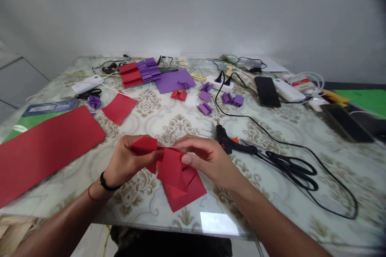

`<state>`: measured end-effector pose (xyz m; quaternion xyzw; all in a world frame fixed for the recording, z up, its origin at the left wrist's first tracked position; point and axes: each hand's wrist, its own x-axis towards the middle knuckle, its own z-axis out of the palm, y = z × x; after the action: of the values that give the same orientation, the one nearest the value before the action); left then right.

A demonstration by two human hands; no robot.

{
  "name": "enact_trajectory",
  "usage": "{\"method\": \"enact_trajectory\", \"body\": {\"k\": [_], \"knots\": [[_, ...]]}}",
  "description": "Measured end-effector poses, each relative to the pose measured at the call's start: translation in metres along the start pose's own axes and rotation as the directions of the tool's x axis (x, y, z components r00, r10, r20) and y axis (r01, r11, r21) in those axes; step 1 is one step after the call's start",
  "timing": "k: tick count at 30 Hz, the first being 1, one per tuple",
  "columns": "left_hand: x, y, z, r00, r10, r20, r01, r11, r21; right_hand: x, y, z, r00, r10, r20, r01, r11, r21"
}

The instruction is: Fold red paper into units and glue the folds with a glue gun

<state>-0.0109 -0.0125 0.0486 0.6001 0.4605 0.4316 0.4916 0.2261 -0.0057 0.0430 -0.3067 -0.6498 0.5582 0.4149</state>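
Note:
My left hand (128, 160) is closed on a folded piece of red paper (144, 145), thumb lying along its lower edge. My right hand (206, 156) pinches another piece of red paper (172, 170) between thumb and fingers, and the two pieces meet between my hands. Beneath, a flat red sheet (189, 194) rests on the patterned table near its front edge. Whether the two held pieces are joined I cannot tell. Just right of my right hand lies a black glue gun (224, 138), with black-handled scissors (292, 168) beside it.
A long red paper stack (57, 140) covers the table's left. Small folded purple pieces (205, 108) sit behind my hands, near a white power strip (220, 83). A black cable (271, 128) loops round the right side. Phones (267, 91) lie farther right.

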Motion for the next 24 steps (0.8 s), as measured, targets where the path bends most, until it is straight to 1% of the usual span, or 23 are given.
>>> {"method": "enact_trajectory", "body": {"k": [3,5,8,10,15,18,20,22,24], "knots": [[0.001,0.002,-0.001,0.999,0.029,0.045,-0.027,0.999,-0.042,-0.001,0.0,0.0,0.999,-0.007,-0.043,0.006,0.999,-0.031],[0.001,0.003,-0.002,0.997,-0.008,0.076,0.012,0.999,-0.053,-0.002,0.0,0.0,0.997,-0.009,-0.074,0.004,0.998,-0.055],[0.0,0.002,-0.003,0.995,-0.061,0.082,0.065,0.996,-0.054,-0.002,0.0,0.001,0.995,-0.013,-0.099,0.006,0.997,-0.075],[-0.002,0.0,-0.002,0.994,-0.079,0.074,0.083,0.995,-0.05,-0.003,0.001,0.003,0.993,-0.017,-0.118,0.007,0.997,-0.08],[-0.003,-0.004,0.005,0.988,-0.154,0.013,0.155,0.987,-0.046,-0.005,0.005,0.012,0.976,-0.004,-0.219,-0.013,0.997,-0.078],[-0.003,-0.004,0.008,0.98,-0.197,0.014,0.197,0.979,-0.058,-0.006,0.007,0.015,0.967,-0.003,-0.256,-0.016,0.997,-0.073],[-0.002,-0.005,0.009,0.979,-0.203,0.015,0.203,0.977,-0.061,-0.006,0.008,0.016,0.96,0.003,-0.278,-0.026,0.997,-0.079],[-0.001,-0.005,0.009,0.978,-0.209,-0.003,0.209,0.976,-0.055,-0.005,0.008,0.016,0.962,0.026,-0.273,-0.046,0.997,-0.069],[0.0,-0.006,0.009,0.974,-0.227,-0.025,0.226,0.973,-0.05,-0.004,0.007,0.016,0.97,0.06,-0.237,-0.073,0.996,-0.046]]}}
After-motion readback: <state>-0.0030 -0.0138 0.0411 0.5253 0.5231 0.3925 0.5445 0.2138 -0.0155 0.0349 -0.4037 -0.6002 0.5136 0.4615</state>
